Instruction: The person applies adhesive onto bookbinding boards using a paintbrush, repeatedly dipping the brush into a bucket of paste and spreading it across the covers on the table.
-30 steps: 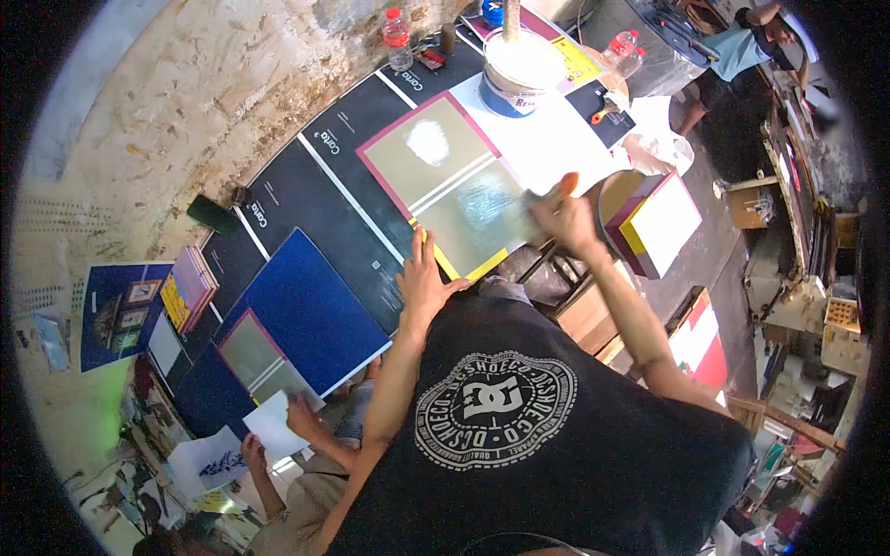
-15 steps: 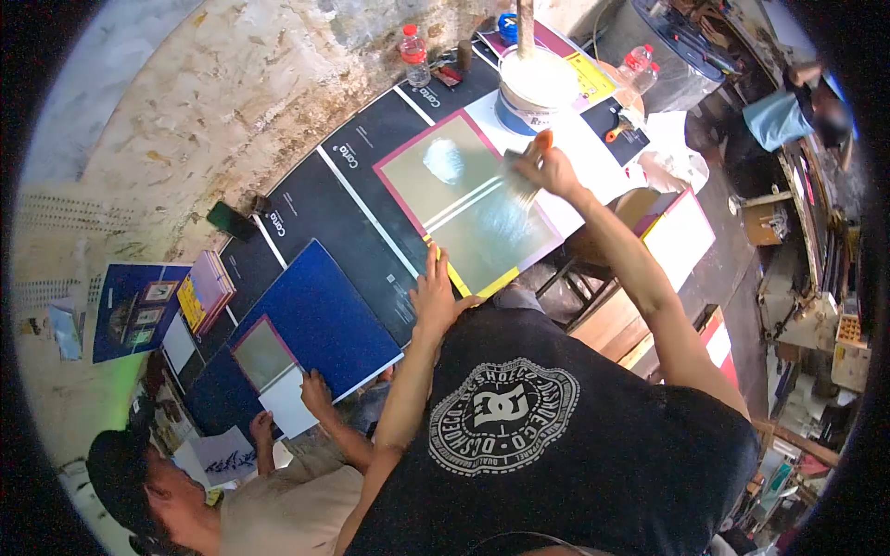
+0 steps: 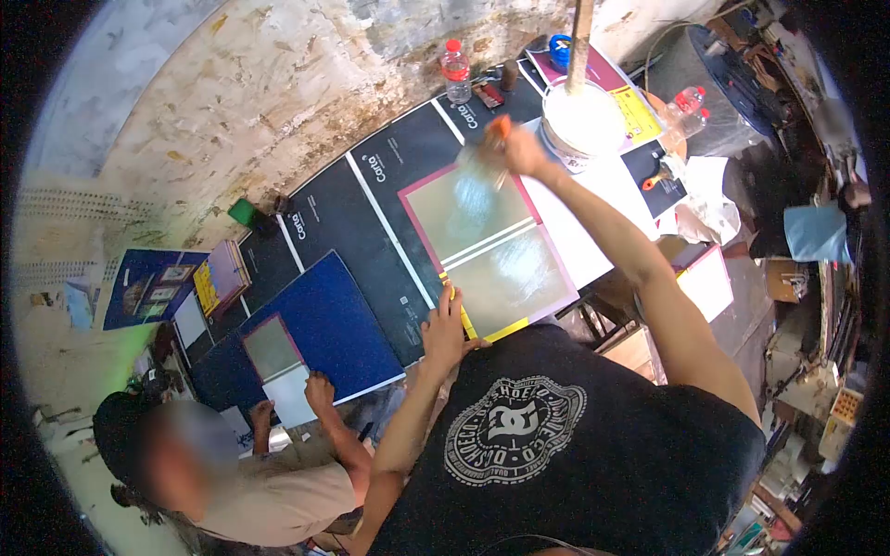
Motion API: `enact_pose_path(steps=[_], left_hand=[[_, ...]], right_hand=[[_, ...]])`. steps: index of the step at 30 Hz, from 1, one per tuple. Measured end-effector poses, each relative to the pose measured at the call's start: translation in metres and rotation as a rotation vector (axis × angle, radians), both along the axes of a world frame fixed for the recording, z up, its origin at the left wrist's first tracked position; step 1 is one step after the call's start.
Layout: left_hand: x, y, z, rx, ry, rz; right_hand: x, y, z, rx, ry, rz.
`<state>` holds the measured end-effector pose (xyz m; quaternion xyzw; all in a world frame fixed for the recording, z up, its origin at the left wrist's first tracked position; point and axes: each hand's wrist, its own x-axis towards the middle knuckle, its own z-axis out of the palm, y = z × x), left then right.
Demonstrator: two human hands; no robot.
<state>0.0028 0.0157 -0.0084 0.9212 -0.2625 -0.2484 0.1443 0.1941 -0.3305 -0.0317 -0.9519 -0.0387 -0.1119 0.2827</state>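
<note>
A panel with a pink and yellow border lies on the dark sheet, with two grey-green fields split by white strips. Whitish wet smears show on both fields. My right hand is closed around a wide brush with an orange end; its blurred bristles are over the far field. At the panel's near left corner, my left hand rests with fingers spread on the yellow edge. Just beyond my right hand stands a white bucket of pale paste with a wooden stick upright in it.
To the left, a co-worker's hands hold a white sheet on a blue board. A plastic bottle stands by the wall. White paper and another brush lie on the right.
My right hand has swept the brush from the panel's middle onto the far field, spreading the smear there. My left hand stays at the corner. The whole view has shifted slightly.
</note>
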Motion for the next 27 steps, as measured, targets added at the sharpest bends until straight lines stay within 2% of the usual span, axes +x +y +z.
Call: enact_pose_path(steps=[1,3,4,5,6,7,8,11,12,14,15,17,19,20,21,23,25,26,27], left_hand=[[-0.002,0.0,0.0,0.002,0.001,0.007],[0.0,-0.003,0.008,0.005,0.061,0.043],[0.0,-0.003,0.005,0.004,0.048,0.044],[0.0,-0.005,0.003,0.001,0.041,0.044],[-0.001,-0.005,0.0,-0.02,0.036,0.057],[-0.001,-0.007,0.002,-0.015,0.043,0.057],[0.0,-0.009,0.006,-0.009,0.047,0.055],[0.003,-0.006,0.006,-0.015,0.045,0.047],[0.001,-0.006,0.005,-0.026,0.046,0.051],[-0.001,-0.006,0.004,-0.025,0.036,0.06],[-0.002,-0.005,0.004,-0.025,0.03,0.063],[-0.001,0.0,-0.004,-0.062,0.058,0.066],[0.0,0.0,-0.014,-0.099,0.053,0.052],[0.0,0.002,-0.018,-0.109,0.035,0.036],[0.003,0.001,-0.013,-0.116,0.013,0.02],[0.001,0.003,-0.001,-0.089,0.056,0.013],[0.004,0.001,0.003,-0.065,0.069,0.01],[0.003,0.003,0.003,-0.08,0.059,0.012],[0.002,0.006,0.0,-0.098,0.048,0.011]], right_hand=[[0.013,-0.018,0.027,-0.049,0.023,-0.05],[0.029,-0.031,0.046,-0.141,-0.086,-0.029],[0.03,-0.018,0.052,-0.097,-0.153,0.015],[0.022,0.007,0.052,0.087,-0.125,-0.116],[0.019,0.023,0.036,0.266,-0.105,0.092],[-0.001,0.052,0.048,0.24,-0.068,0.143],[-0.008,0.07,0.046,0.232,-0.071,0.378],[-0.009,0.058,0.016,0.172,0.114,0.347],[0.01,0.032,0.004,0.041,0.257,0.137],[0.029,-0.025,0.018,0.16,0.216,-0.069],[0.022,-0.031,0.062,0.036,0.212,-0.178],[0.026,-0.054,0.042,0.027,0.097,-0.236],[-0.005,-0.025,0.046,0.213,-0.052,-0.196],[-0.017,-0.016,0.032,0.248,-0.221,0.024],[-0.034,-0.003,0.038,0.135,-0.102,0.012],[-0.049,-0.012,0.027,0.242,0.135,-0.22],[-0.052,-0.039,0.022,0.255,0.18,-0.454],[-0.052,-0.046,0.017,0.131,0.216,-0.503],[-0.06,-0.035,0.02,0.2,0.065,-0.469]])
